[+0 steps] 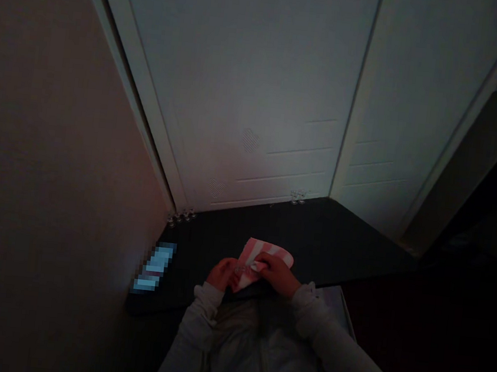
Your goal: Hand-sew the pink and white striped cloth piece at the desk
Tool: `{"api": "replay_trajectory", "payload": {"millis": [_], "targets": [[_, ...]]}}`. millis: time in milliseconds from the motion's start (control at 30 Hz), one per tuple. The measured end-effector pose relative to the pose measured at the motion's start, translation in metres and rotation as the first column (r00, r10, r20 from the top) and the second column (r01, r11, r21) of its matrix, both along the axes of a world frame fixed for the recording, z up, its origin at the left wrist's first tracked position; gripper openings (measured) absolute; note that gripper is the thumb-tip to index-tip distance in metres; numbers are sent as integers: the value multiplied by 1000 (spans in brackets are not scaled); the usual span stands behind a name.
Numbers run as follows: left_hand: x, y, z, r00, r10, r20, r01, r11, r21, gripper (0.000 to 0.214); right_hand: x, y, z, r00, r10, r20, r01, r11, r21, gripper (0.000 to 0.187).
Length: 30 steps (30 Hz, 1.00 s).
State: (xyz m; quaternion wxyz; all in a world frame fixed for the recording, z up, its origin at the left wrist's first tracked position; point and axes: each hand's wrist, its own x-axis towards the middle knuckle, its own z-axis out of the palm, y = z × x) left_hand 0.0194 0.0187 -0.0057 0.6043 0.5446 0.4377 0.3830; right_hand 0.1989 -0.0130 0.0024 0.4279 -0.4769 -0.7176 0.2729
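Observation:
Both hands are at a flat pink-and-white striped piece (284, 255), rounded at its right end and straight at its left edge; whether it is cloth or paper I cannot tell. My left hand (223, 273) is closed at its left edge, with the fingertips partly hidden. From above, my right hand (278, 274) pinches a pale part of the striped piece near its middle. Something small and shiny shows between the two hands, too dim to name. The piece is just over the near edge of a dark tabletop (225, 237).
Several small clear objects (182, 217) line the table's back left corner, and two similar small objects (298, 197) stand along the back edge. A lit, blurred-out screen (154, 268) lies at the left by the wall. White panels (251, 80) rise behind the table. The room is dim.

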Motion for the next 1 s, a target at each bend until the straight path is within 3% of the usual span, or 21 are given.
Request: {"api": "replay_trajectory", "payload": {"millis": [167, 533, 867, 1000], "targets": [[1, -2, 1, 997, -28, -68, 29, 999, 20, 46, 0, 0, 1, 1000, 17, -10, -17, 1000, -5, 11], [-7, -2, -1, 991, -99, 89, 90, 991, 94, 53, 0, -2, 3, 997, 63, 35, -62, 998, -23, 17], [-1, -3, 5, 991, 87, 98, -85, 996, -23, 56, -2, -2, 4, 997, 42, 68, -41, 999, -6, 17], [2, -4, 7, 998, 55, 22, -54, 998, -37, 48, -2, -1, 3, 998, 30, 62, -29, 1000, -6, 16]]}}
